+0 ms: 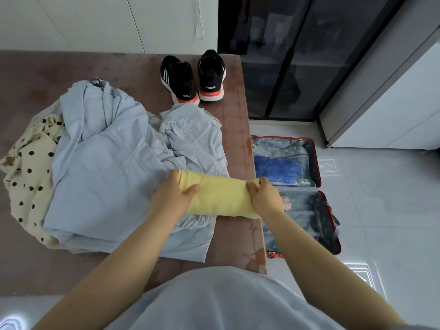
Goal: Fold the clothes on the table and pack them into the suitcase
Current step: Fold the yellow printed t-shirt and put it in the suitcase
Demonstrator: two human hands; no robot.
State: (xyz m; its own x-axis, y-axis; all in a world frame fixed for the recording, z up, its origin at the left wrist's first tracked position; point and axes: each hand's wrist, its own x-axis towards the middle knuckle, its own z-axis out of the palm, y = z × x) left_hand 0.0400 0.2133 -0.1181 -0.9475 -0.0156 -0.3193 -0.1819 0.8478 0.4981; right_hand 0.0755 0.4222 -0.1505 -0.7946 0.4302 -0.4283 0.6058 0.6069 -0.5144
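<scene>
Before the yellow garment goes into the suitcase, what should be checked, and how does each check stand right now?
1. The left hand grips the yellow garment: ok.
2. The right hand grips its other end: ok.
3. Garment folded compact: ok.
4. The suitcase lies open on the floor beside the table: ok.
5. Room in its near half: cannot tell, dark items lie there.
6. Other clothes folded: not ok, the light blue clothes and polka-dot garment lie loose.

Yellow roll (220,195); pale blue garment (102,167); cream black-dotted cloth (26,167); red-rimmed suitcase (317,163).
</scene>
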